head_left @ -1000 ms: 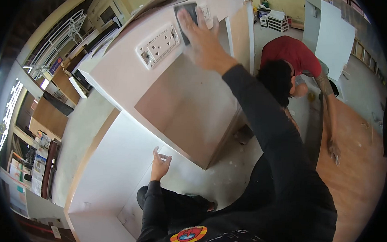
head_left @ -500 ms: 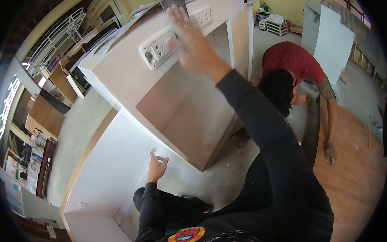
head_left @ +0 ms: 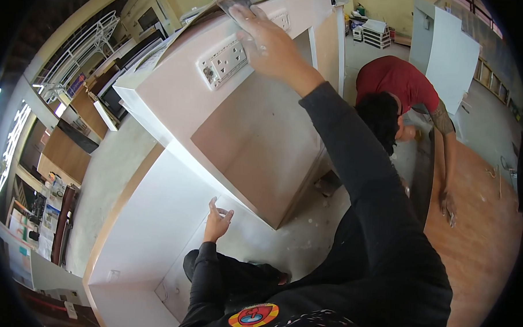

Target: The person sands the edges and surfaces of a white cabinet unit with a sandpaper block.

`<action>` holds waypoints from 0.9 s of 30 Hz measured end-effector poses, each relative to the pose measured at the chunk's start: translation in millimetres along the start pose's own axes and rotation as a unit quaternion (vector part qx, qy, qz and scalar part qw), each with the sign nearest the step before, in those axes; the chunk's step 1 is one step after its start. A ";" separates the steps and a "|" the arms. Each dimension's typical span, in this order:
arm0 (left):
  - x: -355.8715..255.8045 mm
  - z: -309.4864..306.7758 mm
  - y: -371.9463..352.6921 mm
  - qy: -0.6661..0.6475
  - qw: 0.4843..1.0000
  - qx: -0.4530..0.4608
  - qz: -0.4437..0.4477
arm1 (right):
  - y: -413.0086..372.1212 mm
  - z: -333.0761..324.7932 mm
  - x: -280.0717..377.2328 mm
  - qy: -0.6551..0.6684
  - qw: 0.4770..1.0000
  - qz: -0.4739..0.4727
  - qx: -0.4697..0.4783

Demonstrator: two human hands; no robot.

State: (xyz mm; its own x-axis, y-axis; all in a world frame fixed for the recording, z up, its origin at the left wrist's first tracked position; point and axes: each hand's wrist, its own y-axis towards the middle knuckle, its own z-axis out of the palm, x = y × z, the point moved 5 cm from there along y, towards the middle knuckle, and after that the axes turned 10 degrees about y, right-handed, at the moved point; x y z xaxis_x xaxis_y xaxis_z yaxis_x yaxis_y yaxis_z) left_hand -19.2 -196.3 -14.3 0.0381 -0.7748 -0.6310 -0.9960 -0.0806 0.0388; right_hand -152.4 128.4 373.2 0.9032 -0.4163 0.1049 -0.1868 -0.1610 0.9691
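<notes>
My right hand (head_left: 271, 45) lies over the upper front edge of a pale cabinet (head_left: 166, 97), pressing a dark grey piece of sandpaper (head_left: 237, 3) to it under the fingertips. Whitish dust marks the back of that hand. A white socket panel (head_left: 222, 61) is set in the cabinet face just left of it, and a second socket panel (head_left: 282, 20) is partly hidden behind it. Lower down, my left hand (head_left: 217, 222) hangs in front of a white panel (head_left: 150, 211), fingers curved and apart, with nothing in them.
Brown paper (head_left: 203, 23) covers the cabinet top. On the right a person in a red shirt (head_left: 399, 82) bends over a large wooden board (head_left: 473, 211), one hand resting on it. A white sheet (head_left: 452, 55) leans behind. Stacked trays (head_left: 376, 34) stand at the back.
My right hand has shifted slightly right with the sandpaper along the edge, uncovering more of the near socket panel. The whole view has tilted a little. My left hand stays nearly the same.
</notes>
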 end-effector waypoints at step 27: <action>-371.6 -135.5 -72.4 0.459 0.621 -0.121 0.624 | -177.4 6.3 100.1 0.790 0.395 0.464 -0.069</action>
State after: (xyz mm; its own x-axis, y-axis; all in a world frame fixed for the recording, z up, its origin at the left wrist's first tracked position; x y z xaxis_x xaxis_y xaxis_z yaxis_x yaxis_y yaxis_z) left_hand 49.7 12.5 322.3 -0.6106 -0.3508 0.7100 -0.2600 0.9356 0.2388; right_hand -31.4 109.7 210.4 -0.3951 0.8564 0.3324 -0.7960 -0.4998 0.3414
